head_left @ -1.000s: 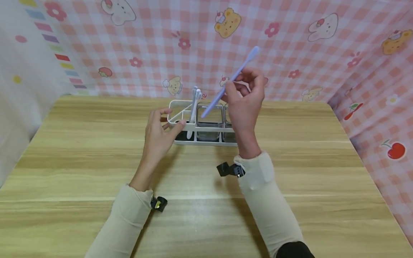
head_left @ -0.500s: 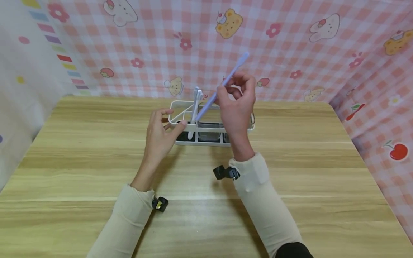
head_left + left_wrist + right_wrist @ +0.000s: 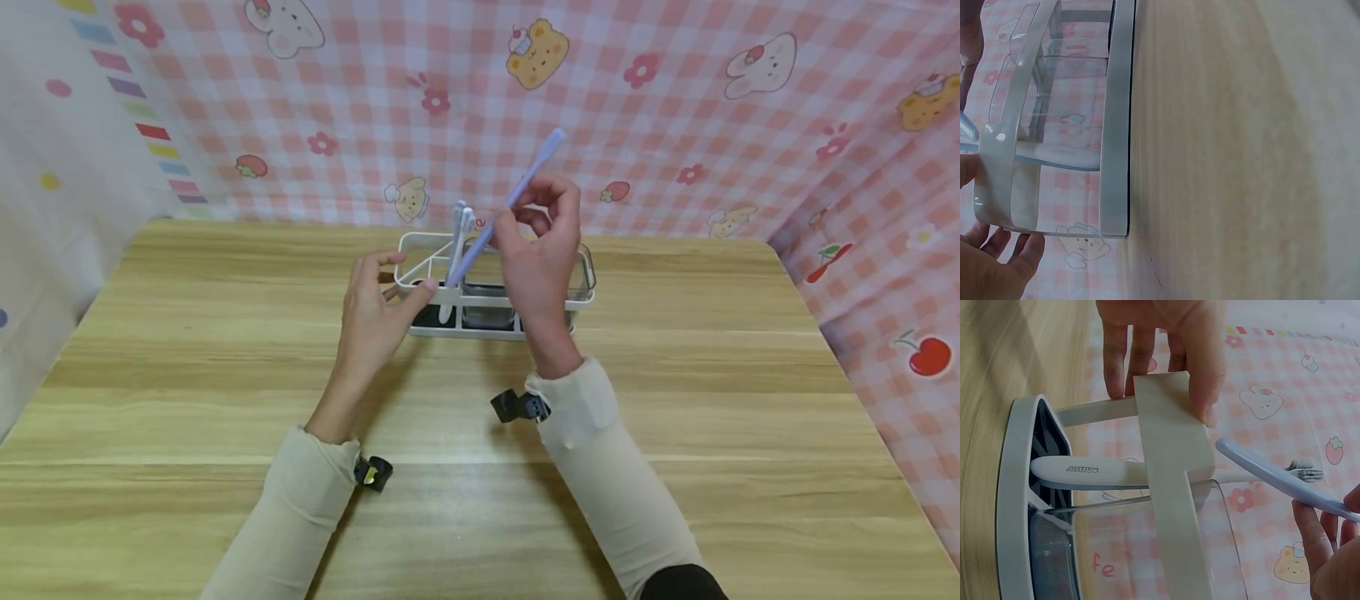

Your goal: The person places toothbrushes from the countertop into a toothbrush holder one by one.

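Note:
A white toothbrush holder [image 3: 491, 300] stands on the table. My left hand [image 3: 378, 312] grips its left end, thumb on the front rail and fingers round the side. Inside the left compartment leans a toothbrush [image 3: 1088, 473], white with a blue-grey back, head up. My right hand [image 3: 542, 267] pinches a lavender toothbrush [image 3: 1266, 467] between thumb and fingers, slanted with its handle end down. In the head view that end overlaps the left compartment beside the standing brush; in the right wrist view it is level with the holder's upper frame. The lavender brush's bristles are not seen.
Clear cups [image 3: 487, 315] sit in the holder's middle and right compartments, the right one partly hidden by my right hand. A pink checked cloth [image 3: 337, 92] hangs behind the wooden table [image 3: 457, 508]. Black cameras [image 3: 521, 406] are strapped to both wrists.
My right hand has moved left and slightly down with the lavender toothbrush, bringing its lower end from over the middle cup to the left compartment. My left hand stays on the holder.

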Tool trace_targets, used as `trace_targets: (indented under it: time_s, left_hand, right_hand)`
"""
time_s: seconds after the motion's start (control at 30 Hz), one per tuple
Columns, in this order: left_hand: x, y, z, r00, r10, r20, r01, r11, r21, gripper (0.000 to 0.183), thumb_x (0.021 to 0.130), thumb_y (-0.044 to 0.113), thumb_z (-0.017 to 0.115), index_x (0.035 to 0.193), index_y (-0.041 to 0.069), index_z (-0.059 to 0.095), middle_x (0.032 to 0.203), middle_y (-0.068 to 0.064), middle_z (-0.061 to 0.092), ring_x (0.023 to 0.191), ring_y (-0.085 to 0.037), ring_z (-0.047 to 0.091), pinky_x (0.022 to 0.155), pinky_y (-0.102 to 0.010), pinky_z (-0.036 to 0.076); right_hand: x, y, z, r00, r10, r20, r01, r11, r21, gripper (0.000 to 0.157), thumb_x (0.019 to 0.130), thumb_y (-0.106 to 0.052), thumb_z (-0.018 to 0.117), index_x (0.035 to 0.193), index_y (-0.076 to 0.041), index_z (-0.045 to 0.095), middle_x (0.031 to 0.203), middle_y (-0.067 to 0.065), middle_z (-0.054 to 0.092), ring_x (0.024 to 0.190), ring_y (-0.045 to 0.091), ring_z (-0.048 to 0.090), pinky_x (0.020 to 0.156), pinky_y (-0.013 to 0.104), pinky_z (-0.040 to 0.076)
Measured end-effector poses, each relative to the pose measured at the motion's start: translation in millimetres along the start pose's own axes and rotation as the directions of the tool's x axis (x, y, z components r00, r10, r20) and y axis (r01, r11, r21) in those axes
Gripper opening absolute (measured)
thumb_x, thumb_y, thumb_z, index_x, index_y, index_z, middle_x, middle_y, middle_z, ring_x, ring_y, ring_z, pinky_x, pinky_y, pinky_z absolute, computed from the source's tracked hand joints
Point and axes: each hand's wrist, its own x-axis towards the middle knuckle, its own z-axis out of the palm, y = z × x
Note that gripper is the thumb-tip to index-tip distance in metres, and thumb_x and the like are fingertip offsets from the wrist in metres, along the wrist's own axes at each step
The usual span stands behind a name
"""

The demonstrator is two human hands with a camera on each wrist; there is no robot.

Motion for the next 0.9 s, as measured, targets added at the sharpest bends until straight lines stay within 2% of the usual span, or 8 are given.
trace_targets:
  time_s: [0.5,0.77,0.9]
  left_hand:
    - [0.1,-0.7,-0.1,1.000,0.001,-0.001,-0.001,1.000,0.004,0.052,0.090,0.018,0.077,0.131,-0.003,0.052,0.129,-0.014,0.048,0.112,-0.026,0.054,0.104,-0.035,0.051]
    - [-0.4,-0.5,-0.4,1.000,0.004,-0.006,-0.004,1.000,0.006,0.052,0.090,0.017,0.077,0.130,-0.004,0.053,0.129,-0.015,0.049,0.112,-0.027,0.053,0.104,-0.037,0.052]
    - [0.2,-0.5,-0.2,1.000,0.009,-0.007,-0.009,1.000,0.008,0.052,0.090,0.018,0.077,0.130,-0.004,0.053,0.129,-0.015,0.049,0.112,-0.028,0.053,0.103,-0.037,0.052]
  right_hand:
    - [-3.3,6.6,4.3,1.000,-0.001,-0.003,0.001,1.000,0.006,0.030,0.088,0.011,0.058,0.114,-0.002,0.049,0.099,0.005,0.050,0.081,0.021,0.060,0.061,0.034,0.063]
    - [-8.2,13.8,7.2,1.000,0.025,0.013,-0.024,0.999,-0.037,0.031,0.087,0.012,0.059,0.114,-0.001,0.049,0.099,0.004,0.051,0.083,0.021,0.060,0.060,0.036,0.062]
    - [-11.9,16.8,8.0,0.999,0.029,0.031,-0.026,0.997,-0.072,0.032,0.088,0.013,0.060,0.115,-0.001,0.048,0.101,0.005,0.051,0.086,0.021,0.061,0.062,0.032,0.061]
